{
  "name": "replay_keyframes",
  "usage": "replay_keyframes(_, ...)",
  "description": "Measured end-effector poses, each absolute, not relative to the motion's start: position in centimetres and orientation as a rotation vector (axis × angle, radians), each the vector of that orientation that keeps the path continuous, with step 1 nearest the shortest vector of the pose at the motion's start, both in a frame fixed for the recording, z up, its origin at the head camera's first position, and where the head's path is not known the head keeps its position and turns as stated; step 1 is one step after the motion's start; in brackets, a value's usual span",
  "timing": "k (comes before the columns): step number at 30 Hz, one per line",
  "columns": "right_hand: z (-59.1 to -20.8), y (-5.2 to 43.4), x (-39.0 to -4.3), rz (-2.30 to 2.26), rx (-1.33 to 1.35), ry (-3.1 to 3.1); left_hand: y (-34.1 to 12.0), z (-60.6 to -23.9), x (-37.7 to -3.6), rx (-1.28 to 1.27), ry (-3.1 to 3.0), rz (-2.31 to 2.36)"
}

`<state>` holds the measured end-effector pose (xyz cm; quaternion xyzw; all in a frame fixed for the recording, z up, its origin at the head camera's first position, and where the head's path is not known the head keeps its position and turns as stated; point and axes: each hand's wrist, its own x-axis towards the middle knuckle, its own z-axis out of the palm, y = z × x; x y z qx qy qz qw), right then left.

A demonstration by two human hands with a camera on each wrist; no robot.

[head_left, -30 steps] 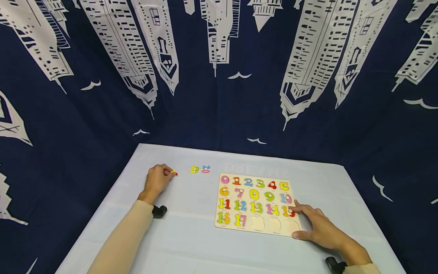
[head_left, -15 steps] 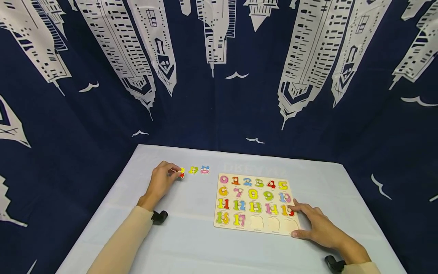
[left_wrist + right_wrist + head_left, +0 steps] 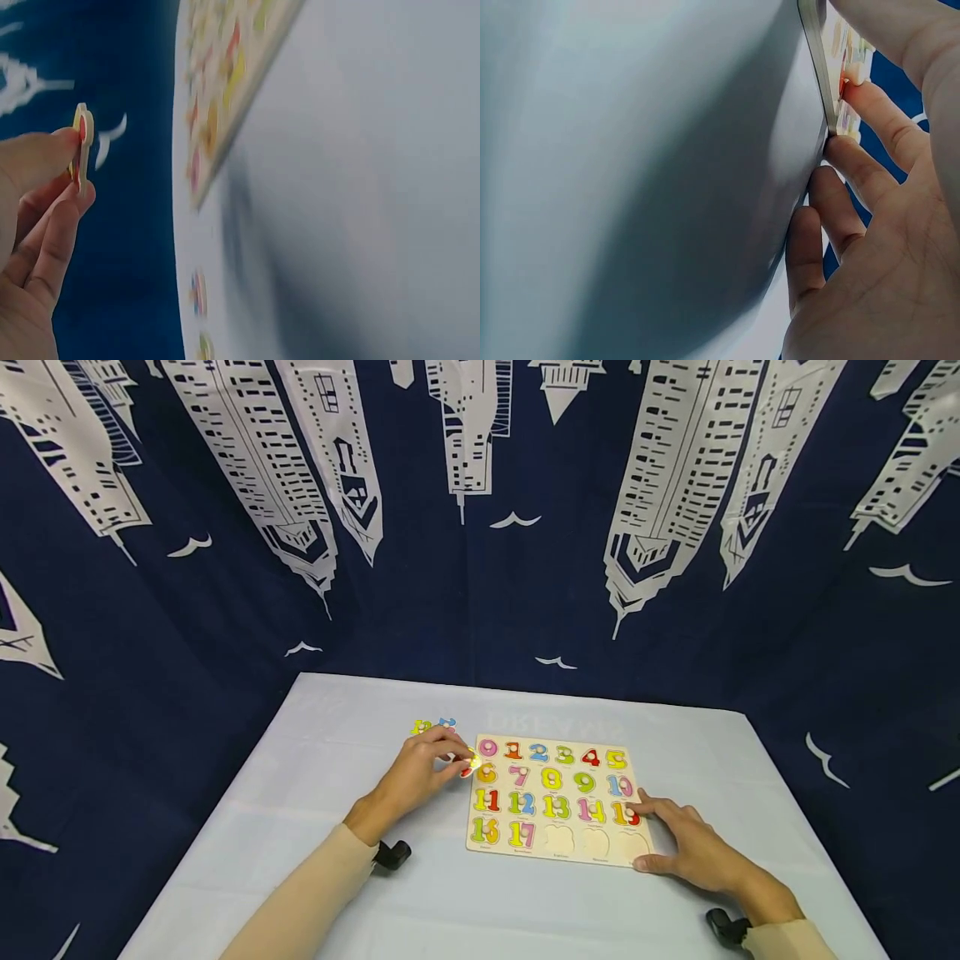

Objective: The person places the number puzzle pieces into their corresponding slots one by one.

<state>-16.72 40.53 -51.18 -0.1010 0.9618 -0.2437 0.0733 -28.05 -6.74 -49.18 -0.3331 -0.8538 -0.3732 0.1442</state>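
My left hand [image 3: 416, 772] pinches a red-and-yellow wooden number puzzle piece [image 3: 470, 763] between thumb and fingers. The piece hangs above the table at the left edge of the number puzzle board [image 3: 551, 853]; in the left wrist view this puzzle piece [image 3: 82, 142] is seen edge-on, so its number cannot be read. Colourful number pieces fill most of the board, and bare recesses [image 3: 596, 842] show in its bottom row. Along the right edge rests my right hand [image 3: 697, 852], its index finger on the 15 piece [image 3: 626, 814] and its thumb at the near corner.
Two loose number pieces, a green-yellow one [image 3: 422, 727] and a blue-pink one [image 3: 447, 724], lie behind my left hand, partly hidden by it. A white cloth covers the table [image 3: 420, 902]. Behind it hangs a dark blue curtain [image 3: 420, 610] printed with white buildings.
My left hand has lifted the red-and-yellow puzzle piece off the table and carried it right, to the board's left edge. The right hand stays at the board's right edge.
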Motion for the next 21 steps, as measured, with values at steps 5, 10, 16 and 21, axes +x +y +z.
replay_keyframes(5,-51.2,40.6,-16.7,-0.727,-0.302,2.883,-3.7,-49.5,-27.1,-1.136,-2.477,-1.043)
replay_keyframes(10,-51.2,40.5,-16.9,-0.738,-0.292,2.871,-0.7,-50.2,-26.2,-1.312,-2.542,-1.016)
replay_keyframes(16,-51.1,40.5,-16.8,-0.749,-0.282,2.866,2.8,-51.1,-25.1,-1.542,-2.576,-0.921)
replay_keyframes(21,-51.2,40.6,-16.7,-0.756,-0.291,2.872,5.2,-52.0,-24.5,-1.641,-2.56,-0.846)
